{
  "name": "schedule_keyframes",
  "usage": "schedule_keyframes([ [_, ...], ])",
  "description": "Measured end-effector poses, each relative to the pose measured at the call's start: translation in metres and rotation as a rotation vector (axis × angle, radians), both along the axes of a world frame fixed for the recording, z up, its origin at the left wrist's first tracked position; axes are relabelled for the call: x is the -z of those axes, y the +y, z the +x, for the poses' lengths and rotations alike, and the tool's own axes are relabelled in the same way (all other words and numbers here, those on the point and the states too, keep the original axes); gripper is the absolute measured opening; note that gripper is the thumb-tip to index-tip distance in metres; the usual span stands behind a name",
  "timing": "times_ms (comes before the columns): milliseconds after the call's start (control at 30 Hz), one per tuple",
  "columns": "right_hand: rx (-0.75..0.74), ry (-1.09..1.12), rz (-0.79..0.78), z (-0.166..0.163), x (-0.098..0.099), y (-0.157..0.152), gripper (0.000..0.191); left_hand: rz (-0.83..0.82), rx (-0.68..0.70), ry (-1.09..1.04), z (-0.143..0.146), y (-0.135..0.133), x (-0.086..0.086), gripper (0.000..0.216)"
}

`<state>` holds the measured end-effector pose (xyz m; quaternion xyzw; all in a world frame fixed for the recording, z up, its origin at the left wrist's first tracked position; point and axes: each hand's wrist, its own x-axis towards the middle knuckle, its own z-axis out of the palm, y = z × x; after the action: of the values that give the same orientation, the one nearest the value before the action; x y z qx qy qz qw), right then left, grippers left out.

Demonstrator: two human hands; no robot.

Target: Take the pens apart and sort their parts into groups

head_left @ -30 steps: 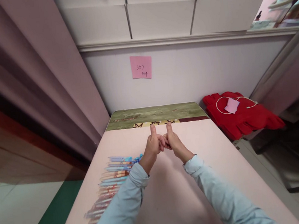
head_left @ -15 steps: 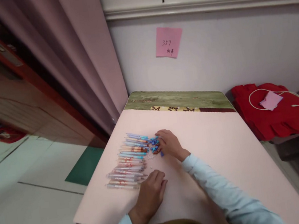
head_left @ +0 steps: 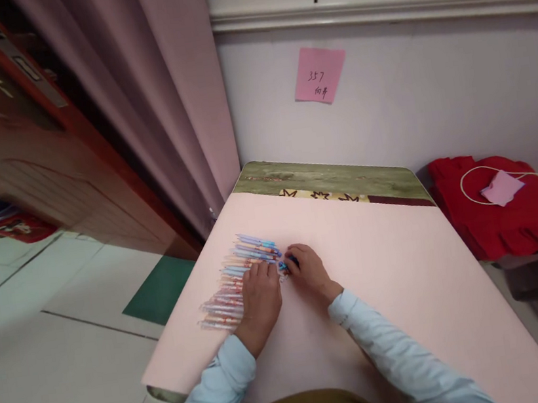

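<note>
A row of slim pens [head_left: 236,256] in blue, orange and clear tones lies side by side on the pink tabletop. My left hand [head_left: 263,297] is over the right ends of the lower pens. Its fingers are bent and close together, and what is under the fingertips is hidden. Beside the pen ends sits a small heap of blue pieces [head_left: 283,267], with a few whitish bits [head_left: 283,277] below it. My right hand [head_left: 309,269] curls round this heap from the right, fingers closed on some of the blue pieces and covering part of them.
The pink-covered table [head_left: 381,266] has a green patterned strip [head_left: 335,176] at its far edge. A pink note [head_left: 320,76] is stuck to the wall. Red cloth [head_left: 485,226] with a white cord lies at the right. A curtain [head_left: 173,75] and a wooden door [head_left: 47,171] stand left.
My left hand has moved up and forward onto the pen ends. My right hand has shifted slightly down around the heap, which now shows less. The view has turned a little left.
</note>
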<state>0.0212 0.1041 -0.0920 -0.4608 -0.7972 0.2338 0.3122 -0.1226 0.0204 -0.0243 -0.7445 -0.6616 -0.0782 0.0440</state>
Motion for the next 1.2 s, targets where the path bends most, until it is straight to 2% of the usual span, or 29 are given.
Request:
schedule_keyframes([
  [133, 0.027, 0.142, -0.014, 0.005, 0.003, -0.016, 0.026, -0.054, -0.001, 0.008, 0.002, 0.007, 0.007, 0.028],
  [333, 0.258, 0.412, -0.163, 0.004, 0.002, -0.030, 0.041, -0.053, 0.001, -0.018, 0.002, 0.006, 0.011, 0.030],
  [533, 0.256, 0.560, -0.327, -0.014, 0.000, -0.051, 0.042, -0.055, 0.044, -0.117, 0.001, -0.002, 0.011, 0.026],
  [633, 0.229, 0.482, -0.237, -0.013, -0.003, -0.044, 0.040, -0.002, 0.058, -0.160, -0.005, -0.004, 0.009, 0.026],
  [767, 0.047, 0.219, -0.021, -0.008, -0.006, -0.016, 0.035, 0.045, -0.049, -0.146, -0.017, 0.000, 0.004, 0.030],
  [867, -0.030, 0.063, 0.055, -0.009, -0.001, -0.007, 0.034, 0.020, -0.104, -0.136, -0.023, 0.002, 0.003, 0.032],
  [967, -0.060, 0.003, 0.071, -0.007, 0.006, -0.013, 0.034, 0.009, -0.073, -0.174, -0.026, 0.003, 0.006, 0.032],
  [1067, -0.085, 0.075, 0.032, -0.001, 0.007, -0.022, 0.035, 0.000, 0.004, -0.241, -0.024, 0.005, 0.009, 0.032],
  [1200, 0.003, 0.149, -0.005, 0.004, 0.004, -0.023, 0.037, 0.010, 0.062, -0.267, -0.019, 0.011, 0.011, 0.032],
])
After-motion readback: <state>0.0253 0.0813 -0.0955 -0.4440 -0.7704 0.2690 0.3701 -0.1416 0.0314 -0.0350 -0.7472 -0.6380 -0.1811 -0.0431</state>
